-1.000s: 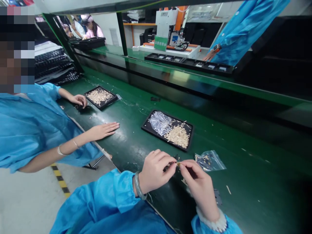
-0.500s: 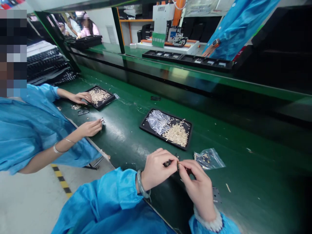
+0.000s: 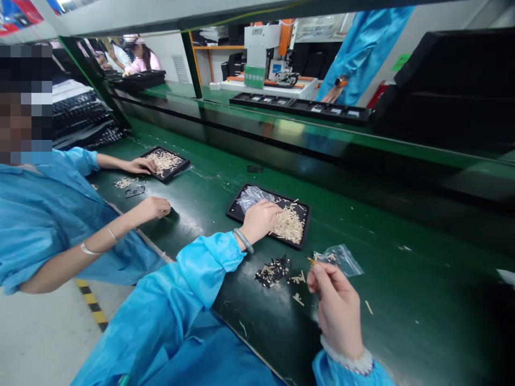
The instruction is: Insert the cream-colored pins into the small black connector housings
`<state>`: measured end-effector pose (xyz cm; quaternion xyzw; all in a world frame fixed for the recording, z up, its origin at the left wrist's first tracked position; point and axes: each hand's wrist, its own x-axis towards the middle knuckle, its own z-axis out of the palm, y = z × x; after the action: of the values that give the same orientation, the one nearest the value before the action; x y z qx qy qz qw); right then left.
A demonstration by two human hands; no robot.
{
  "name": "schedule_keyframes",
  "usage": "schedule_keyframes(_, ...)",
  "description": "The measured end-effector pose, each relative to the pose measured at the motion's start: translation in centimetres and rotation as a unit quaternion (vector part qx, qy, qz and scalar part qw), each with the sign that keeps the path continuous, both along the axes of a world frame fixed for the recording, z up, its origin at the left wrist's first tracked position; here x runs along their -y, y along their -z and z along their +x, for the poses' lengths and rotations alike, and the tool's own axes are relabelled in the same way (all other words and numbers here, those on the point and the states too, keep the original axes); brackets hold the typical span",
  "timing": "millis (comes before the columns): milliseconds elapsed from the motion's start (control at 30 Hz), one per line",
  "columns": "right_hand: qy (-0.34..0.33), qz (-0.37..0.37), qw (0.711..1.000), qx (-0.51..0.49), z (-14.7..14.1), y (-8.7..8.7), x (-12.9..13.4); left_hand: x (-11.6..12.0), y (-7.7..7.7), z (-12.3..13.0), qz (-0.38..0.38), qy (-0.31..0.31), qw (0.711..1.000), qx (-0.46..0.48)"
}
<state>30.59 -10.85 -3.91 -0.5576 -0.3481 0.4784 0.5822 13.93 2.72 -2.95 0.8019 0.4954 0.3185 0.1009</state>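
Note:
My left hand (image 3: 259, 221) reaches into a black tray (image 3: 302, 244), its fingertips at the edge of a heap of small beige pieces (image 3: 290, 224). Whether it grips a piece is hidden. A crumpled clear bag (image 3: 250, 197) lies in the tray beside it. My right hand (image 3: 336, 300) pinches a small yellowish part (image 3: 310, 261) above the green table. Between my hands and nearer to me lie a pile of small black parts (image 3: 272, 271) and a few loose beige strips (image 3: 298, 299). Behind my right hand is a clear zip bag (image 3: 344, 258) with small pieces in it.
At the left, a person in a blue smock (image 3: 68, 214) works at another black tray (image 3: 171, 176) of beige pieces. A flat black part (image 3: 255, 169) lies farther back. Beyond the dark ledge (image 3: 281, 131) stands a white machine (image 3: 261, 48), with another person's hand near black trays.
My left hand has moved away from my right hand and forward to the tray, uncovering the black pile. My right hand still pinches a small part. The view has shifted slightly.

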Motion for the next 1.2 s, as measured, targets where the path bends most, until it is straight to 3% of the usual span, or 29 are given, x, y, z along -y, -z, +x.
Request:
schedule_keyframes(133, 0.002, -0.001, 1.0, -0.022, -0.2, 0.2, -0.1, 3.0, -0.3, 0.6, 0.003, -0.019, 0.999, 0.04)
schedule_keyframes(233, -0.001, 0.005, 0.998, -0.056, -0.5, 0.1, -0.1, 6.4, -0.2, 1.5, -0.055, 0.004, 0.99, 0.13)
schedule_keyframes(333, -0.002, 0.011, 0.997, -0.08, -0.9, -0.1, 0.0, 7.7, 0.4, 2.0, -0.066, 0.01, 0.986, 0.156)
schedule_keyframes(467, 0.021, 0.012, 0.996, -0.088, -0.6, -0.3, 0.0, 5.9, 1.2, 1.5, -0.011, 0.0, 0.991, 0.131)
schedule_keyframes(667, 0.069, 0.021, 0.99, -0.12, 0.3, -0.2, -0.3, 4.1, 1.5, 1.1, 0.025, 0.036, 0.996, 0.083)
schedule_keyframes(1000, 0.052, 0.005, 0.99, -0.128, -0.5, 0.1, -0.1, 2.8, 2.3, 0.4, 0.023, -0.02, 0.999, 0.026)
schedule_keyframes(1200, 0.073, -0.043, 0.991, -0.099, 0.4, 1.0, 0.1, 2.9, 1.5, 1.2, 0.05, -0.062, 0.995, -0.054)
